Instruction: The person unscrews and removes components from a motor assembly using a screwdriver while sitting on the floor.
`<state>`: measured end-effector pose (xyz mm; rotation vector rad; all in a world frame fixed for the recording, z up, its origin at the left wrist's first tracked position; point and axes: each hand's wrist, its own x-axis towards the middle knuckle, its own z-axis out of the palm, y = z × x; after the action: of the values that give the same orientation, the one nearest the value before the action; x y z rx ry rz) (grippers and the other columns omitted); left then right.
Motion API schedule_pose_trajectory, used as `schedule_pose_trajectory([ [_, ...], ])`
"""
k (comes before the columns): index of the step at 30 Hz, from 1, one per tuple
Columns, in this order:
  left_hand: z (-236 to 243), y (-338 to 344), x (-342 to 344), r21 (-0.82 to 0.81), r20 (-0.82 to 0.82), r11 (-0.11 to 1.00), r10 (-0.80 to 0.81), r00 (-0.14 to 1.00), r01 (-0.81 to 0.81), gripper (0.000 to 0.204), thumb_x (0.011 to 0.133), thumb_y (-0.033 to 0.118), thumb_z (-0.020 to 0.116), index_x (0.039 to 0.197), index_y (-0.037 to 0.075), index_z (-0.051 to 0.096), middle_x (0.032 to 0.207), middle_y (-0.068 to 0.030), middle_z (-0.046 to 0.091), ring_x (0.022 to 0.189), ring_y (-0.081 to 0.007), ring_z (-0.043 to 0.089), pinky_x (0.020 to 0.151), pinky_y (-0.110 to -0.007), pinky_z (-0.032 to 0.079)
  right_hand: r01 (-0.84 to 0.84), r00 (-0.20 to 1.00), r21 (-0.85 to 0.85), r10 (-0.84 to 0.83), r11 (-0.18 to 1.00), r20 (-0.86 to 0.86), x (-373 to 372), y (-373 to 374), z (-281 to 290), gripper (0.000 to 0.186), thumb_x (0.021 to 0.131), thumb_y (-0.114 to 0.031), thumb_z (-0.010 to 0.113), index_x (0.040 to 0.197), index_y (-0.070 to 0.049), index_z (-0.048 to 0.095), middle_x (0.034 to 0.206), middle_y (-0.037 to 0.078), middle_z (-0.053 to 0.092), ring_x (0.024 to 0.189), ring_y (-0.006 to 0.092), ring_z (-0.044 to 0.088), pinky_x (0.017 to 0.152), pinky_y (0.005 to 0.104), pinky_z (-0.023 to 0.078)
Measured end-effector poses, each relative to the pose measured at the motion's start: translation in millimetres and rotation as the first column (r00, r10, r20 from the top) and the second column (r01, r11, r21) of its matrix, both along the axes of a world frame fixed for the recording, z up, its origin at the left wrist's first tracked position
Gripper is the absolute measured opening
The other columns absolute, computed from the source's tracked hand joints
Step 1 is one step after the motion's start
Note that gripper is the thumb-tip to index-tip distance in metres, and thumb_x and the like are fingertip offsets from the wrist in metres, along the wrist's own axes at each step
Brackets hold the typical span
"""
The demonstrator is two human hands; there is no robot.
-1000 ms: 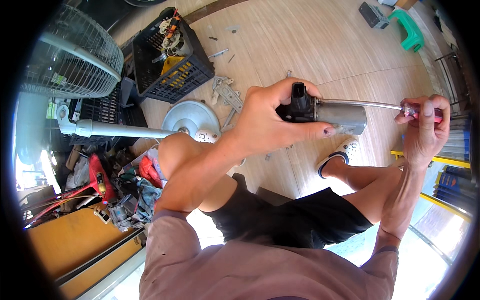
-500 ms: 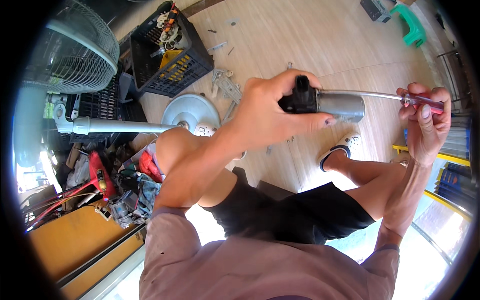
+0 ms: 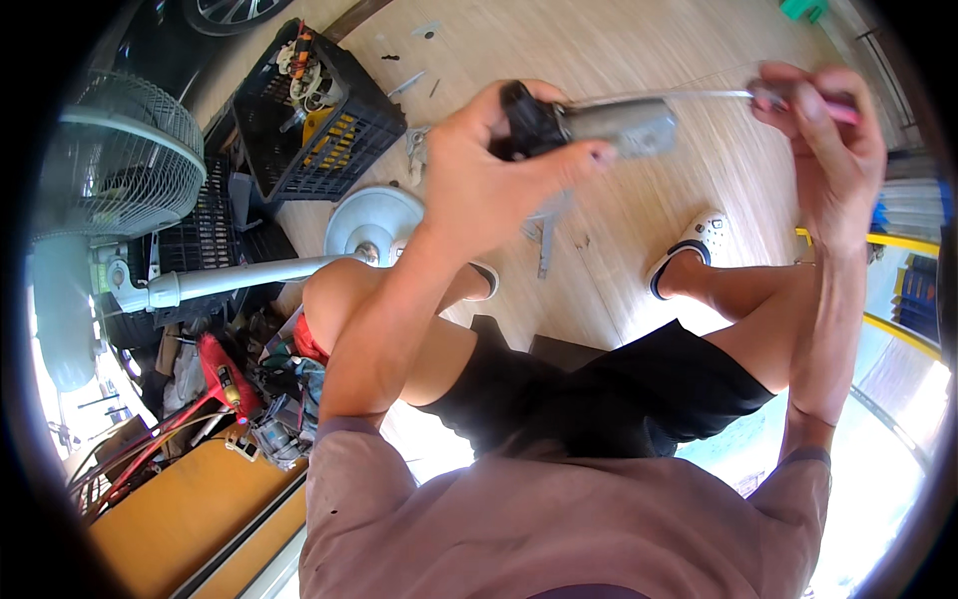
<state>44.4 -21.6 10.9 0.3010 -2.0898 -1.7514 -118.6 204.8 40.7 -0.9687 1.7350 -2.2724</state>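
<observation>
My left hand is closed around a small motor with a silver cylindrical body and a black plastic housing, held up in front of me above my legs, slightly blurred. In my right hand is a screwdriver with a red handle; its long metal shaft runs leftward along the top of the motor to the black housing, where its tip is too blurred to make out.
A standing fan, a black crate of parts and a round fan base are on my left, with cluttered tools below. Loose metal parts lie on the tiled floor. Yellow-edged shelving stands right, a green stool beyond.
Both hands, with the motor and screwdriver, have risen in the picture, the motor also shifting left. The view has shifted too: a car wheel now shows at the top left.
</observation>
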Motion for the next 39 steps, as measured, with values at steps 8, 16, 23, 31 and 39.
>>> schedule_pose_trajectory([
  [8,-72,-13,-14,0.071,0.193,0.995,0.055,0.980,-0.070,0.032,0.076,0.010,0.085,0.094,-0.005,0.064,0.080,-0.0045,0.067,0.068,-0.0070,0.060,0.057,-0.022,0.046,0.296,0.955,0.275,-0.282,0.915,-0.089,-11,-10,15,0.030,0.090,-0.006,0.068,0.115,0.000,0.053,0.084,0.013,0.068,0.074,0.0226,0.069,0.065,0.0314,0.057],
  [16,-174,-37,50,0.056,0.620,0.980,0.116,0.776,-0.191,0.025,0.078,0.018,0.081,0.085,-0.003,0.069,0.077,-0.0056,0.067,0.063,-0.0105,0.059,0.055,-0.028,0.045,0.364,0.927,0.334,-0.303,0.869,-0.221,-19,7,8,0.026,0.087,-0.001,0.067,0.109,0.002,0.055,0.079,0.012,0.067,0.071,0.0190,0.069,0.064,0.0301,0.056],
  [23,-266,-15,104,0.217,0.763,0.833,0.180,0.620,-0.509,0.033,0.077,0.025,0.081,0.089,-0.003,0.068,0.076,-0.0072,0.064,0.058,-0.0171,0.055,0.052,-0.035,0.042,0.255,0.963,0.387,-0.196,0.886,-0.186,-18,6,12,0.020,0.087,-0.001,0.067,0.104,0.003,0.056,0.075,0.010,0.067,0.069,0.0157,0.068,0.063,0.0282,0.054],
  [31,-337,9,125,-0.050,0.804,0.938,0.242,0.544,-0.343,0.043,0.070,0.036,0.084,0.083,-0.002,0.069,0.077,-0.0128,0.069,0.069,-0.0254,0.064,0.064,-0.040,0.048,0.307,0.946,0.497,-0.205,0.812,-0.250,-11,0,7,0.014,0.088,-0.003,0.066,0.099,0.002,0.059,0.070,0.007,0.067,0.065,0.0123,0.067,0.060,0.0268,0.052],
  [39,-340,20,124,-0.065,0.867,0.944,0.213,0.451,-0.323,0.042,0.068,0.035,0.083,0.083,-0.002,0.070,0.082,-0.0170,0.071,0.078,-0.0295,0.069,0.070,-0.041,0.050,0.290,0.953,0.646,-0.151,0.706,-0.263,-11,-2,7,0.015,0.088,-0.006,0.067,0.098,0.001,0.059,0.070,0.007,0.068,0.065,0.0121,0.066,0.058,0.0280,0.051],
])
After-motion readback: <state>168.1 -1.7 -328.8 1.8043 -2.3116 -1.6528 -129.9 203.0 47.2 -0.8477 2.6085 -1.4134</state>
